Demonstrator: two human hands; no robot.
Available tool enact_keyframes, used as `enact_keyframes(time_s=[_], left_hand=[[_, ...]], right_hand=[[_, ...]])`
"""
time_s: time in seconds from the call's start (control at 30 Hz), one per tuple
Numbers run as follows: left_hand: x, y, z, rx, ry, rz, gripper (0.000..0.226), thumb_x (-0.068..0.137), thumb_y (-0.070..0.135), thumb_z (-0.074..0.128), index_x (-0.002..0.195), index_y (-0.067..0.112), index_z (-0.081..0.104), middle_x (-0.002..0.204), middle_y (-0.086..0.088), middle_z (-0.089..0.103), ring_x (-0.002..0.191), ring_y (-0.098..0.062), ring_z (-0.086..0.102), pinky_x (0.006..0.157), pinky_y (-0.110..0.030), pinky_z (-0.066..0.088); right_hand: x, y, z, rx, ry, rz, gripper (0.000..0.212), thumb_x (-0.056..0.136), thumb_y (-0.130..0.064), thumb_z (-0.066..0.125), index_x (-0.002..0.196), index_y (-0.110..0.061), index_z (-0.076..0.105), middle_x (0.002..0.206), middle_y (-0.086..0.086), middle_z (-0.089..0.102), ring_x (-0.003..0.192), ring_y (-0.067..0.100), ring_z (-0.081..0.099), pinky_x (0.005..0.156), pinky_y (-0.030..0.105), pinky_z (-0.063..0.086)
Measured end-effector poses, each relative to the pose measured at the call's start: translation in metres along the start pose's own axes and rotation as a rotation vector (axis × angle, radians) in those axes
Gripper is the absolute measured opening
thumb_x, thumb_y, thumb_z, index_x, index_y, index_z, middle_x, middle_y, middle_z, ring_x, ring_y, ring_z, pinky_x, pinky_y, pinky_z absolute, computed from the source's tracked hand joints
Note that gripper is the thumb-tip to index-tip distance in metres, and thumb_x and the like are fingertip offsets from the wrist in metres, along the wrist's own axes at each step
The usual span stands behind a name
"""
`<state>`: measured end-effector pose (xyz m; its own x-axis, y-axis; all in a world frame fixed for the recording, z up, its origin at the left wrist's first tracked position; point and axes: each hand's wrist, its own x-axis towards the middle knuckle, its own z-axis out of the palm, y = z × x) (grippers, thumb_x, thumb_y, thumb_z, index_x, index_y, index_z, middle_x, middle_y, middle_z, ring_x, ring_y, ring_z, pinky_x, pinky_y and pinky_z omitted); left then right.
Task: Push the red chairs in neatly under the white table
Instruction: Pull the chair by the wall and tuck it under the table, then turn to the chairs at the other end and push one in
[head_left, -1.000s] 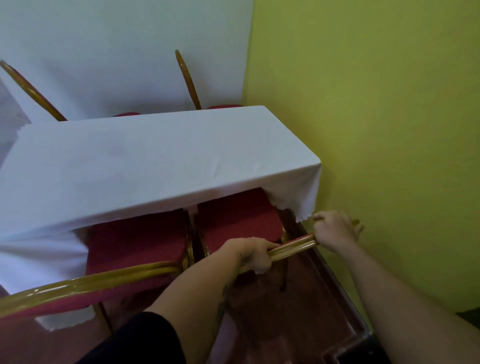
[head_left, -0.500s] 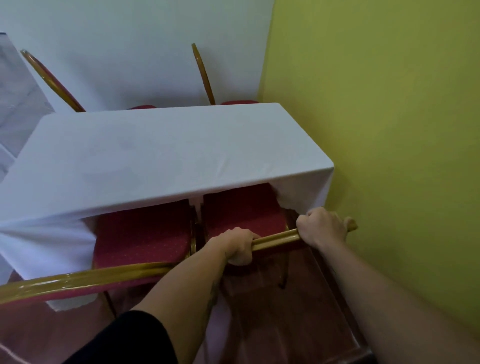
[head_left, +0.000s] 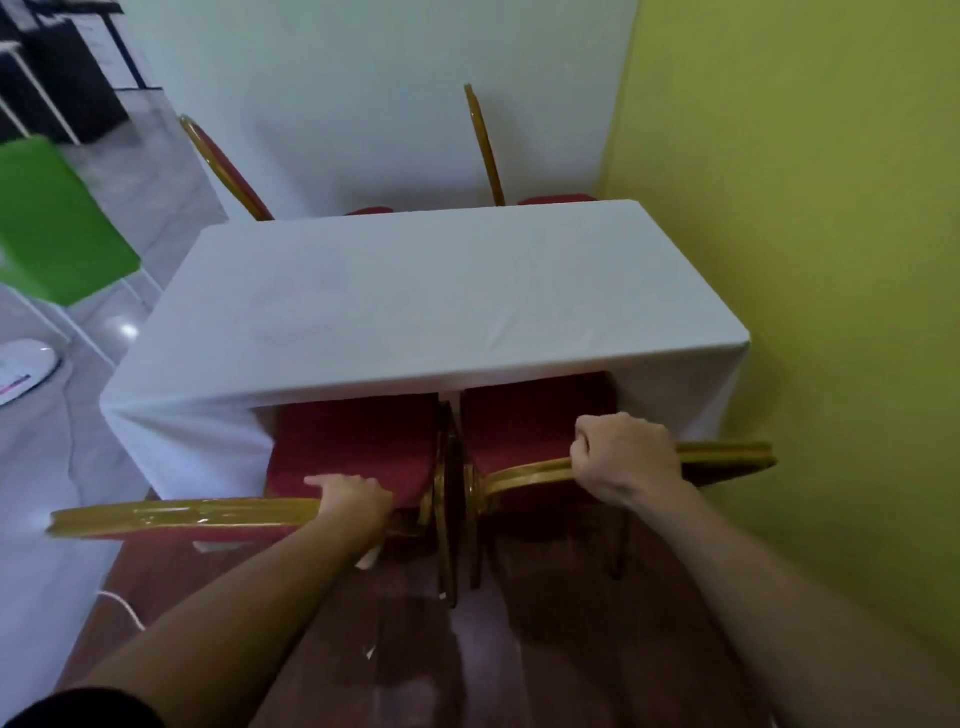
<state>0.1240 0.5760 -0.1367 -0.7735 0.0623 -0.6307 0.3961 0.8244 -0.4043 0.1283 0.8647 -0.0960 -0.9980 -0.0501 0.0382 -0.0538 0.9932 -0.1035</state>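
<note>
A table under a white cloth (head_left: 415, 301) stands against the yellow wall. Two red chairs with gold frames sit side by side at its near edge, their seats partly under the cloth. My left hand (head_left: 353, 506) grips the gold top rail of the near left chair (head_left: 358, 447). My right hand (head_left: 626, 457) is closed on the gold top rail of the near right chair (head_left: 530, 426). Two more red chairs stand at the far side: the far left chair (head_left: 223, 166) and the far right chair (head_left: 483, 145), with only their backs and seat edges showing.
The yellow wall (head_left: 805, 260) runs close along the right of the table and the right chair. A white wall is behind. At the left are a green panel (head_left: 57, 228), a white round object (head_left: 21, 374) and a thin cable (head_left: 122, 608) on the floor.
My left hand left the right chair's rail and took the left chair's rail. My right hand slid left along the right chair's rail. The view pulled back and upward.
</note>
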Motion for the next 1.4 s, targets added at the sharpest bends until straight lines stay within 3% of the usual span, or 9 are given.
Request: enact_keyframes(time_s=[0.13, 0.4, 0.57, 0.77, 0.83, 0.9, 1.03, 1.13, 1.4], left_hand=[[-0.001, -0.012, 0.01, 0.023, 0.188, 0.066, 0.017, 0.096, 0.022, 0.066, 0.109, 0.015, 0.074, 0.11, -0.002, 0.074, 0.098, -0.023, 0.072, 0.079, -0.036, 0.056], [0.009, -0.001, -0.022, 0.0, 0.231, 0.044, 0.014, 0.091, 0.024, 0.07, 0.102, 0.015, 0.071, 0.1, -0.001, 0.072, 0.092, -0.022, 0.071, 0.074, -0.033, 0.051], [0.012, 0.0, -0.033, -0.048, 0.246, 0.08, 0.021, 0.094, 0.03, 0.069, 0.106, 0.013, 0.07, 0.105, -0.003, 0.071, 0.097, -0.023, 0.071, 0.074, -0.033, 0.048], [-0.001, -0.011, -0.039, -0.404, 0.254, 0.156, 0.028, 0.087, 0.049, 0.072, 0.091, 0.022, 0.065, 0.09, 0.002, 0.066, 0.081, -0.021, 0.065, 0.067, -0.033, 0.049], [-0.009, -0.025, -0.041, -0.541, 0.217, 0.186, 0.021, 0.089, 0.042, 0.07, 0.098, 0.023, 0.067, 0.095, 0.0, 0.067, 0.081, -0.021, 0.062, 0.066, -0.032, 0.048], [-0.015, -0.046, -0.039, -0.605, 0.162, 0.219, 0.035, 0.094, 0.038, 0.063, 0.124, 0.019, 0.067, 0.117, -0.005, 0.068, 0.096, -0.025, 0.063, 0.076, -0.035, 0.052], [-0.023, -0.105, -0.027, -0.667, 0.122, 0.206, 0.065, 0.094, 0.06, 0.058, 0.146, 0.022, 0.054, 0.146, -0.007, 0.056, 0.13, -0.031, 0.054, 0.104, -0.041, 0.046], [-0.022, -0.163, -0.005, -0.691, 0.138, 0.19, 0.057, 0.095, 0.05, 0.061, 0.145, 0.025, 0.055, 0.148, -0.003, 0.055, 0.132, -0.029, 0.053, 0.107, -0.04, 0.045], [-0.033, -0.361, 0.08, -0.942, 0.258, 0.035, 0.048, 0.088, 0.034, 0.062, 0.137, 0.031, 0.062, 0.14, -0.001, 0.062, 0.124, -0.022, 0.058, 0.105, -0.035, 0.048]], right_hand=[[0.007, -0.022, 0.006, -0.116, -0.005, 0.034, 0.046, 0.095, -0.047, 0.033, 0.076, -0.02, 0.066, 0.067, -0.002, 0.059, 0.061, 0.022, 0.059, 0.059, 0.032, 0.043], [0.011, -0.022, 0.004, -0.11, -0.034, 0.069, 0.037, 0.089, -0.044, 0.038, 0.075, -0.021, 0.063, 0.064, -0.003, 0.059, 0.06, 0.022, 0.06, 0.062, 0.032, 0.051], [0.018, -0.021, -0.003, -0.104, -0.076, 0.106, 0.034, 0.088, -0.043, 0.042, 0.078, -0.02, 0.065, 0.066, -0.003, 0.06, 0.056, 0.018, 0.053, 0.057, 0.031, 0.041], [0.02, -0.02, -0.007, -0.071, -0.151, 0.159, 0.03, 0.082, -0.045, 0.046, 0.082, -0.023, 0.066, 0.074, -0.003, 0.064, 0.071, 0.024, 0.062, 0.069, 0.035, 0.049], [0.024, -0.022, -0.01, -0.002, -0.212, 0.21, 0.023, 0.079, -0.041, 0.052, 0.084, -0.024, 0.066, 0.079, -0.003, 0.065, 0.076, 0.024, 0.063, 0.072, 0.035, 0.048], [0.031, -0.031, -0.012, 0.112, -0.249, 0.266, 0.018, 0.076, -0.037, 0.055, 0.085, -0.025, 0.065, 0.086, -0.001, 0.066, 0.083, 0.026, 0.062, 0.075, 0.036, 0.049], [0.055, -0.097, -0.007, 0.285, -0.206, 0.254, 0.014, 0.074, -0.032, 0.057, 0.083, -0.026, 0.067, 0.093, 0.001, 0.07, 0.086, 0.027, 0.063, 0.077, 0.035, 0.051], [0.082, -0.174, -0.007, 0.394, -0.206, 0.166, 0.013, 0.076, -0.027, 0.055, 0.081, -0.027, 0.067, 0.091, -0.003, 0.069, 0.084, 0.021, 0.064, 0.071, 0.033, 0.051], [0.143, -0.397, -0.004, 0.555, -0.195, -0.039, 0.021, 0.079, -0.018, 0.053, 0.084, -0.029, 0.07, 0.092, -0.006, 0.07, 0.086, 0.017, 0.067, 0.078, 0.034, 0.056]])
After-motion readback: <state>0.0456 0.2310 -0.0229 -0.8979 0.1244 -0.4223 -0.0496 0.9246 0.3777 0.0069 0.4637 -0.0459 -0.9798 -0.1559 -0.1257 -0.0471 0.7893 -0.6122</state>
